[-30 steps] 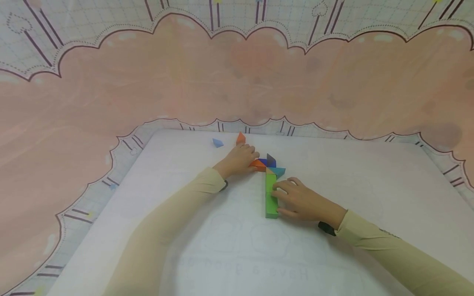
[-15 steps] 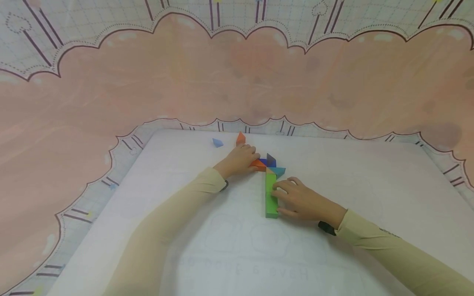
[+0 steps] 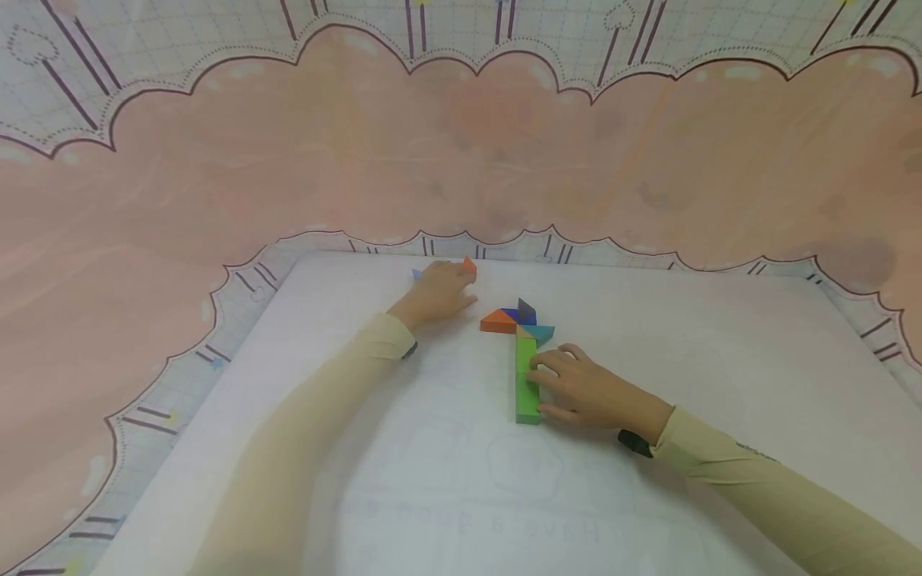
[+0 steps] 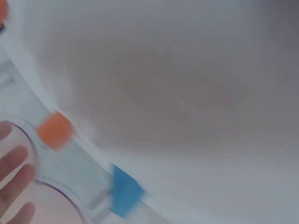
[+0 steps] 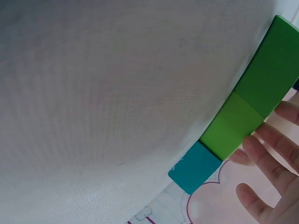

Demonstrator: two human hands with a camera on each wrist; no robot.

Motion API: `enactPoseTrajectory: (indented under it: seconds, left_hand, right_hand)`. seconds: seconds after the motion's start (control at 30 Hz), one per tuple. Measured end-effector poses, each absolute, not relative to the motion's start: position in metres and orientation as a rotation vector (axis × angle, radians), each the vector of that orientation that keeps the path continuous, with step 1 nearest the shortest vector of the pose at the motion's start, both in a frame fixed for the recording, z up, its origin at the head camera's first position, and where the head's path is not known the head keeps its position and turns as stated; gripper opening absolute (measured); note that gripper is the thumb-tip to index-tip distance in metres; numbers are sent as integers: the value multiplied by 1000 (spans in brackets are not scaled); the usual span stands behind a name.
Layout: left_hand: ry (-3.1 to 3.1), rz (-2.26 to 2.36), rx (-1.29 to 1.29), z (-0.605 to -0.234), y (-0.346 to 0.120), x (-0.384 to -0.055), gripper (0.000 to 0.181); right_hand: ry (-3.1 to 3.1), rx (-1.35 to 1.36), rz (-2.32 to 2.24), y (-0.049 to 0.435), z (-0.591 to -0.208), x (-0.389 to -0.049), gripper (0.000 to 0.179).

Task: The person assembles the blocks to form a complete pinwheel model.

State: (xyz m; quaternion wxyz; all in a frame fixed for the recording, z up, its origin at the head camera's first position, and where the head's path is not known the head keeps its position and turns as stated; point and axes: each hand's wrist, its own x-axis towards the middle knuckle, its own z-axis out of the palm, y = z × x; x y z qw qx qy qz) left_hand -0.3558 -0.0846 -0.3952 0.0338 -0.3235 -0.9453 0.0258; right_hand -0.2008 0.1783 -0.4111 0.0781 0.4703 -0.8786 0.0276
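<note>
My left hand [image 3: 434, 294] hovers over the far part of the white table, its fingers loosely bent beside a standing orange block [image 3: 470, 267]. In the left wrist view its fingertips show apart from the blurred orange block [image 4: 56, 130]. A light blue block [image 3: 416, 274] is mostly hidden behind this hand. Two green blocks [image 3: 527, 410] lie end to end, and the fingertips of my right hand [image 3: 587, 392] rest against their right side. Adjoining their far end are a teal triangular block [image 3: 542, 333], an orange triangular block [image 3: 495, 323] and a dark blue block [image 3: 531, 313].
The white tabletop [image 3: 403, 480] carries faint lettering near the front. Beyond its far edge hangs or stands a pink cloth-like backdrop [image 3: 504, 160] with scalloped outlines.
My left hand has left the orange triangular block and moved away to the left and farther back, now by the standing orange block and covering part of the light blue one. The right hand stays put.
</note>
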Motion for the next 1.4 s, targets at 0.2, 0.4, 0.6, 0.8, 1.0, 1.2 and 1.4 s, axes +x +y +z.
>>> enactPoseTrajectory:
  seconds: [0.2, 0.4, 0.6, 0.8, 1.0, 1.2, 1.4]
  left_hand:
    - [-2867, 201, -862, -399, -118, -374, 40]
    - [-2913, 253, -728, -400, -138, -384, 48]
    - [-2960, 223, -605, -405, -144, -389, 51]
    - [-2977, 277, -575, -407, -147, -390, 46]
    - [-2982, 286, -578, -405, -147, -387, 45]
    - [-2963, 220, -648, -402, -146, -381, 41]
    - [-2946, 141, -760, -402, -150, -378, 44]
  right_hand:
    - [-2634, 1398, 72, 178, -410, -201, 41]
    - [-2652, 1403, 71, 178, -411, -202, 42]
    - [-2650, 1409, 72, 179, -412, -202, 42]
    - [-2629, 1411, 75, 179, -411, -203, 41]
    - [-2606, 1410, 80, 179, -413, -203, 41]
    - [-2600, 1414, 100, 178, -412, -201, 41]
    - [-2629, 1409, 100, 178, -410, -200, 41]
